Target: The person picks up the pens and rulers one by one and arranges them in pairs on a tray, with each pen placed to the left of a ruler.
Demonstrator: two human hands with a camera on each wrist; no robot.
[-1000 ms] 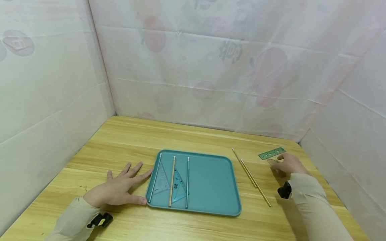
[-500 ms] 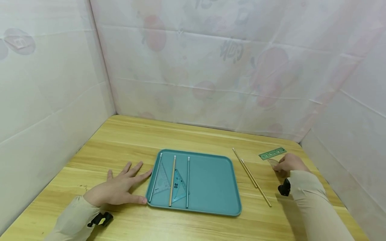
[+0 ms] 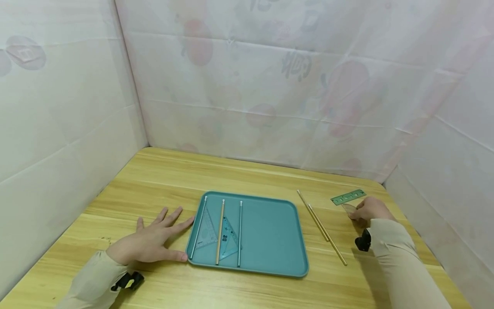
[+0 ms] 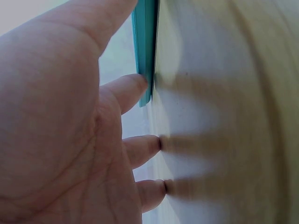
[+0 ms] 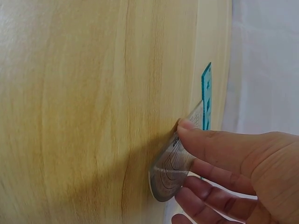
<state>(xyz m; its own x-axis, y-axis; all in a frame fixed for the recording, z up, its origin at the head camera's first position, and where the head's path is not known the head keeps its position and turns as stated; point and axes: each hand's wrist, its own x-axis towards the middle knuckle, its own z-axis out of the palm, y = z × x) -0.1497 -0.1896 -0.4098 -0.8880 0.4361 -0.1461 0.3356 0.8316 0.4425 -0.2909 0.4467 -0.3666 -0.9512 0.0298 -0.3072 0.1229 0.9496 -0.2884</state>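
Note:
My left hand [image 3: 148, 242] lies with spread fingers at the left side of the teal tray [image 3: 274, 240], thumb and index finger touching its rim. In the left wrist view the fingertips of the left hand [image 4: 70, 121] meet the tray edge and the tabletop. Over at the right, my right hand [image 3: 372, 209] pinches a clear protractor [image 5: 170, 163] between thumb and fingers, tilted up from the table. Just beyond it lies a green ruler [image 3: 348, 197] with cut-out shapes. Part of the protractor is hidden by the fingers in the head view.
Three pencils, among them a gold pencil [image 3: 220, 231], lie in the tray over a clear set square [image 3: 207, 234] and a blue set square [image 3: 230, 240]. Two gold pencils [image 3: 328, 227] lie between tray and right hand. Cloth walls [image 3: 270, 86] enclose the wooden table [image 3: 185, 171].
The right hand has drawn back slightly from the green ruler, its fingers closing more on the protractor. The left hand and the tray have stayed in place.

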